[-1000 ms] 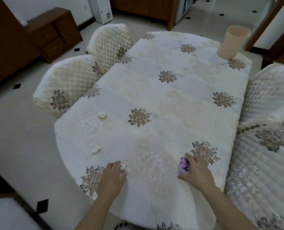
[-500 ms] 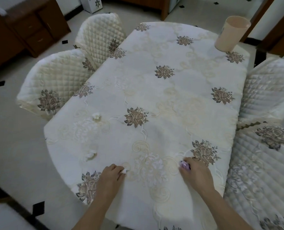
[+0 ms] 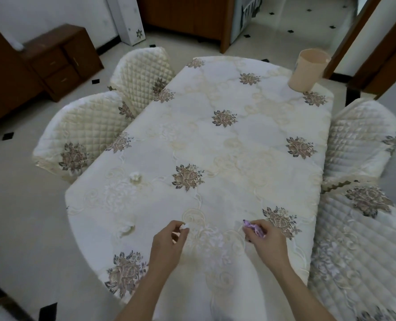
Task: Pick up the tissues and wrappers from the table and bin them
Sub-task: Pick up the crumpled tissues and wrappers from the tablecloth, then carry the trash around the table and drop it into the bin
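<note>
The table [image 3: 250, 144] carries a crumpled tissue [image 3: 135, 176], a second tissue [image 3: 126, 229] nearer, and a beige bin [image 3: 308, 72] at its far corner.

Left hand [image 3: 169, 242] hides most of the white tissue [image 3: 186, 225], right hand [image 3: 268, 239] covers part of the purple wrapper [image 3: 252, 227], and both forearms [image 3: 141, 297] are cut off below.

Tissue [image 3: 185, 226] in L hand [image 3: 167, 246]; purple wrapper [image 3: 253, 228] in R hand [image 3: 267, 242]; bin [image 3: 309, 72] far-right.

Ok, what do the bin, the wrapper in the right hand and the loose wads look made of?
Peach bin: likely matte plastic, smooth thin-walled tapered body. Purple wrapper pinched in the right hand: probably thin plastic film, crinkled with a slight sheen. White wads, far and near: likely tissue paper, soft, matte, crumpled; too small for certainty.
</note>
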{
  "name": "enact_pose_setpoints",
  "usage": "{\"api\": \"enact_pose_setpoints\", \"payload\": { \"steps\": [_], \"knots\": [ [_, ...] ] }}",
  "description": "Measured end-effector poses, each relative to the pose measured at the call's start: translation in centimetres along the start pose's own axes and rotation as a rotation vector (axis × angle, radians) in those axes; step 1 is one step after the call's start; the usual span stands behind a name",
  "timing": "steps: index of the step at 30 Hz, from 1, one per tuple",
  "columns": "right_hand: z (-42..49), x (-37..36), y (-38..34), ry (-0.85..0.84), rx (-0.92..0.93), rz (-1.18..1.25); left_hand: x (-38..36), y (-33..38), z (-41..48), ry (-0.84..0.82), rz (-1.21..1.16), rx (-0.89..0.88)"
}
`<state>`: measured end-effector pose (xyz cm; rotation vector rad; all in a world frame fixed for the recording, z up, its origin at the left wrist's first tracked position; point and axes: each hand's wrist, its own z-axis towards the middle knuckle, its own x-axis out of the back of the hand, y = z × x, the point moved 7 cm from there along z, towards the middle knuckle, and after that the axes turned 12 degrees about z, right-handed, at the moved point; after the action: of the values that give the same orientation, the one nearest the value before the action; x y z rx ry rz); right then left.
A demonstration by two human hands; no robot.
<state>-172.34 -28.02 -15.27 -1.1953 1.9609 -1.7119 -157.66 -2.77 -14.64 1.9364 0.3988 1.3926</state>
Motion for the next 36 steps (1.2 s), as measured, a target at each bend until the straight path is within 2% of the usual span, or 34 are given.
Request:
{"api": "enact_pose_setpoints", "payload": {
  "steps": [7, 14, 20, 30, 36],
  "knots": [
    [-0.6, -0.8, -6.7, -0.014, 0.106, 0.227, 3.5, 6.1, -0.6, 0.110, -0.079, -0.129],
    [-1.7, -3.0, -10.7, -0.115, 0.219, 0.253, 7.9, 7.0, -3.3, 0.279, -0.151, -0.126],
    [-3.9, -9.0, -12.8, -0.311, 0.247, 0.277, 12.3, 3.3, -7.6, 0.436, -0.202, 0.056],
    [-13.2, -24.0, -18.0, -0.733, 0.330, 0.235, 21.6, -6.3, -18.5, 0.790, -0.233, 0.324],
    [-18.2, -32.4, -20.1, -0.864, 0.370, 0.198, 27.0, -12.6, -21.5, 0.926, -0.240, 0.435]
  ]
}}
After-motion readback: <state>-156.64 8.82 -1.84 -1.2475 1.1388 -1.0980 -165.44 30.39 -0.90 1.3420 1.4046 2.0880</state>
